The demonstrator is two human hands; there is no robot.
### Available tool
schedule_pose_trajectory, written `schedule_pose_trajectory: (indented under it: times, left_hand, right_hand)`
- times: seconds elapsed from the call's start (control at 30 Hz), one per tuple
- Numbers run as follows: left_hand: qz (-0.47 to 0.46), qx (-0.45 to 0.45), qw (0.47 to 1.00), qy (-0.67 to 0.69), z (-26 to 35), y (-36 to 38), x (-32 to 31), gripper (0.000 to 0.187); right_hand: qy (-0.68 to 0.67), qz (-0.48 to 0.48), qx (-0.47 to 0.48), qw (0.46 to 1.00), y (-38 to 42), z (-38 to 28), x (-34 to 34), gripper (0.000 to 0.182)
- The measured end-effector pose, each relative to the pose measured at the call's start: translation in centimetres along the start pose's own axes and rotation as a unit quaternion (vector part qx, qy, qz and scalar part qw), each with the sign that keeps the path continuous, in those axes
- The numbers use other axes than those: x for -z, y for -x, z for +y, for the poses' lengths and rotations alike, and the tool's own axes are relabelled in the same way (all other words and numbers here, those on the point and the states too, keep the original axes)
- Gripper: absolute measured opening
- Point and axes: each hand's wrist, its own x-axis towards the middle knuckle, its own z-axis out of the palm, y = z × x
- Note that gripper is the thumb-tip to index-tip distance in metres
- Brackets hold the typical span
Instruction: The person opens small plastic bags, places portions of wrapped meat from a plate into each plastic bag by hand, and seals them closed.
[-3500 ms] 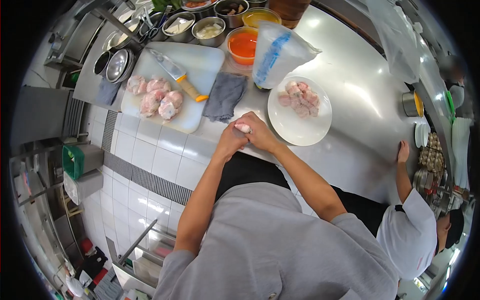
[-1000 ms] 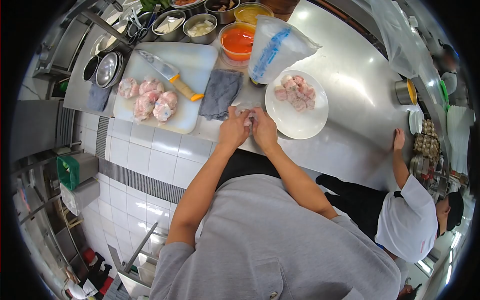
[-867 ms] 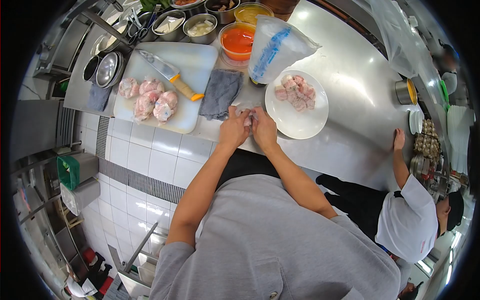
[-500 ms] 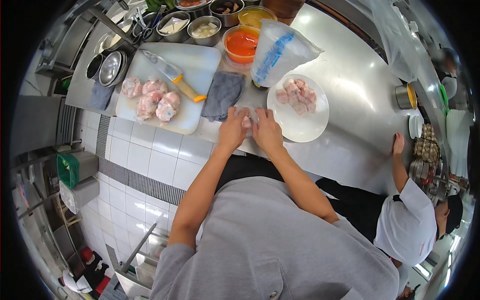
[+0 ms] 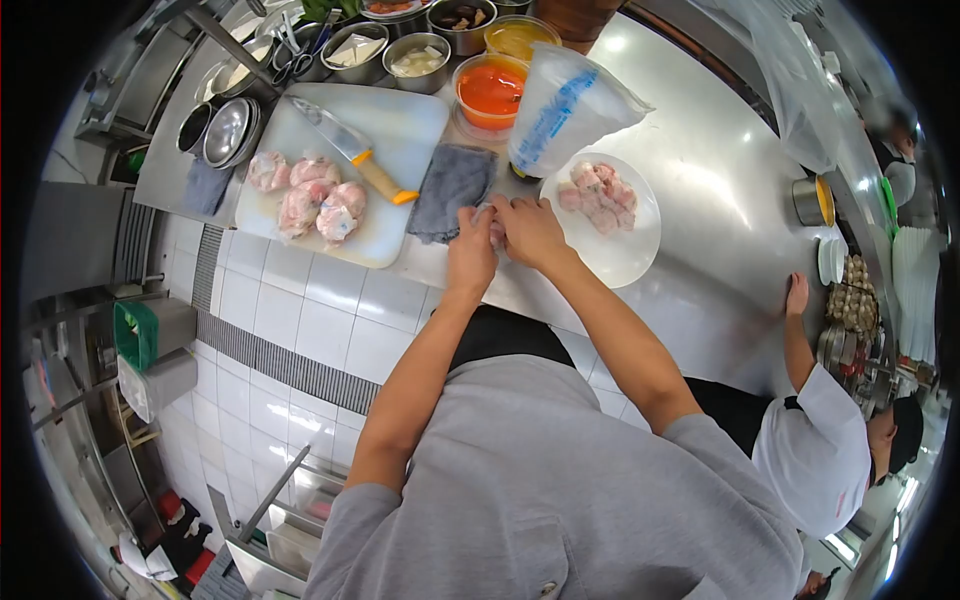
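Observation:
Between my left hand [image 5: 472, 248] and my right hand [image 5: 530, 232] is a small clear plastic bag [image 5: 486, 213] with pale pink meat in it, mostly hidden by my fingers. Both hands are closed on the bag's top at the counter's front edge. Right of them, a white plate [image 5: 625, 262] carries raw meat chunks [image 5: 598, 196]. A grey folded cloth [image 5: 453, 190] lies just left and behind. Several bagged meat portions [image 5: 312, 185] rest on the white cutting board [image 5: 410, 120], with a yellow-handled knife [image 5: 350, 150] behind them.
A large plastic bag with blue print [image 5: 565, 110] stands behind the plate. Tubs of orange sauce [image 5: 490, 92] and yellow liquid [image 5: 520, 40] sit at the back, near metal bowls [image 5: 228, 132]. At right, a co-worker's hand [image 5: 796, 293] touches the steel counter [image 5: 710, 230].
My hands have come closer together, and the bag's top is now gathered between my fingers. The meat on the plate and the cutting board stays as it was.

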Motion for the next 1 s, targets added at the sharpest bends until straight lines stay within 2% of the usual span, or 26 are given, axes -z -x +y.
schedule_pose_trajectory:
  times: [0.07,0.1,0.17,0.27,0.37,0.4,0.47,0.5,0.6,0.67,0.8,0.87,0.9,0.97,1.0]
  left_hand:
    - [-0.018,0.007,1.000,0.021,0.0,-0.4,0.3,0.052]
    - [-0.016,0.008,1.000,0.021,-0.2,-0.6,0.5,0.052]
    - [-0.062,0.042,0.995,0.060,-0.6,-1.0,0.9,0.057]
    - [-0.093,0.006,0.992,0.086,-1.3,-1.4,1.8,0.065]
    - [-0.139,0.026,0.984,0.106,-0.8,-1.7,2.6,0.075]
    - [-0.140,0.022,0.984,0.105,-0.7,-1.8,2.8,0.075]
    - [-0.149,-0.008,0.983,0.108,-0.3,-2.0,3.2,0.067]
    - [-0.149,-0.010,0.983,0.109,-0.4,-2.2,3.3,0.067]
    - [-0.160,-0.017,0.979,0.123,-0.7,-2.4,4.0,0.063]
    - [-0.105,-0.038,0.991,0.076,-0.6,-2.1,4.2,0.059]
    - [-0.093,-0.026,0.994,0.051,0.2,-1.6,4.6,0.056]
    - [-0.088,-0.007,0.996,0.018,0.7,-1.5,4.9,0.057]
    - [-0.089,-0.010,0.996,0.021,1.2,-1.4,5.1,0.057]
    - [-0.097,0.025,0.995,0.021,2.0,-1.3,5.6,0.059]
    - [-0.098,0.025,0.995,0.020,2.0,-1.2,5.6,0.059]
  right_hand:
    - [-0.020,0.217,0.051,0.975,1.2,-0.5,0.0,0.030]
    - [-0.020,0.217,0.053,0.975,1.7,-0.5,-0.1,0.030]
    - [-0.037,0.149,0.064,0.986,2.2,-0.3,-0.8,0.029]
    - [-0.023,0.134,0.067,0.988,1.9,0.3,-2.5,0.027]
    - [0.020,0.159,0.081,0.984,1.2,0.2,-3.4,0.019]
    - [0.021,0.161,0.079,0.984,1.1,0.1,-3.5,0.019]
    - [0.045,0.239,0.102,0.964,1.0,0.0,-3.5,0.012]
    - [0.047,0.240,0.101,0.964,1.0,0.0,-3.2,0.012]
    - [0.072,0.184,0.066,0.978,0.8,-0.1,-2.4,0.018]
    - [0.080,0.132,0.034,0.987,0.6,-0.3,-1.7,0.018]
    - [0.084,0.112,-0.005,0.990,1.2,-0.1,0.2,0.020]
    - [-0.068,0.155,-0.066,0.983,2.0,-0.4,1.8,0.025]
    - [-0.066,0.156,-0.069,0.983,2.2,-0.1,2.3,0.025]
    - [-0.195,0.196,-0.135,0.951,2.5,0.2,2.7,0.027]
    - [-0.195,0.197,-0.136,0.951,2.7,0.3,2.7,0.027]
